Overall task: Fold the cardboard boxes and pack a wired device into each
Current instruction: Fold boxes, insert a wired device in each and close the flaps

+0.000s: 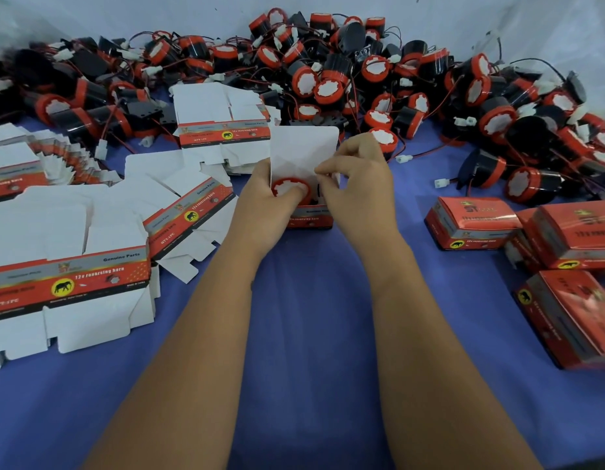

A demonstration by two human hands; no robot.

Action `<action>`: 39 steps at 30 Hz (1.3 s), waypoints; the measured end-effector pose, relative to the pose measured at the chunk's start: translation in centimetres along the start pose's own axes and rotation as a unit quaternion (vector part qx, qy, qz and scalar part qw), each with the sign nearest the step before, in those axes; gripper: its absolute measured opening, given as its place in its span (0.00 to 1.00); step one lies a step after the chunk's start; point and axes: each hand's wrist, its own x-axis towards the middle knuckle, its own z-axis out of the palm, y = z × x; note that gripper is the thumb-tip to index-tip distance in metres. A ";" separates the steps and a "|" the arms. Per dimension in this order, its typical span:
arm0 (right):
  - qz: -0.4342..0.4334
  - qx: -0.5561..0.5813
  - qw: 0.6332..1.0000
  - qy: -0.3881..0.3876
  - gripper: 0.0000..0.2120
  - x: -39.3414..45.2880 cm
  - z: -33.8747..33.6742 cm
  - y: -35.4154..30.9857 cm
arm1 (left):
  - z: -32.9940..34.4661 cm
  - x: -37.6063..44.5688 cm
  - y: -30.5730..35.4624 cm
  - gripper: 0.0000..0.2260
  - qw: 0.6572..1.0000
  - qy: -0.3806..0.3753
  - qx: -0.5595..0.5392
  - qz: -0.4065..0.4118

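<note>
Right in the middle of the blue cloth-covered table (304, 334) sits a small red printed cardboard box (311, 218), folded up with its white lid flap (306, 147) standing open toward the back. A round black horn with a red rim and white face (289, 189) is already sitting down inside it, face up.

The left hand (263, 205) is curled round the box's left side, and its thumb looks pressed on the horn's white face, so it's gripping box and horn together. The right hand (358, 184) pinches something small at the box's top right edge, a side flap or maybe the wire, can't really tell which from here.

Handling-wise, my guess: the box is thin card, light and kind of floppy, so squeeze the walls too hard and they'll buckle. Better to hold it low by the corners where the folds stiffen it. The horn looks like hard plastic, solid enough to push on the face. The thin wire is the annoying bit; it probably springs back out, so tuck it beside the horn body before closing the lid.

Flat unfolded box blanks (67, 266) are stacked on the left, finished closed red boxes (474, 222) sit on the right, and a big heap of loose horns with red and black wires (328, 72) runs across the back.
</note>
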 end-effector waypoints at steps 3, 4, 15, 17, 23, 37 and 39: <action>0.002 0.049 0.998 -0.034 0.08 -0.3 -0.2 -0.5 | 0.1 -0.1 0.1 0.16 1.000 0.000 0.001 0.007; 0.025 0.088 0.995 -0.040 0.10 -0.5 -0.4 -0.6 | 0.1 -0.2 0.1 0.17 1.000 0.000 0.001 0.008; 0.191 0.245 0.948 -0.067 0.12 -0.2 -0.4 -0.5 | -0.1 0.3 0.0 0.17 1.000 -0.006 -0.025 -0.016; 0.186 0.228 0.954 -0.058 0.12 -0.2 -0.1 -0.6 | -0.1 0.4 0.0 0.17 0.999 -0.007 -0.031 -0.017; 0.189 0.209 0.957 -0.076 0.09 -0.5 0.4 -0.4 | 0.3 0.5 0.3 0.13 0.996 0.026 -0.077 -0.030; 0.303 0.337 0.890 0.056 0.07 -0.2 0.6 -0.2 | 1.1 1.2 0.1 0.11 0.994 0.108 -0.025 0.000; 0.314 0.333 0.888 0.038 0.04 -0.2 0.9 -0.1 | 1.1 1.2 0.0 0.13 0.994 0.102 -0.035 0.002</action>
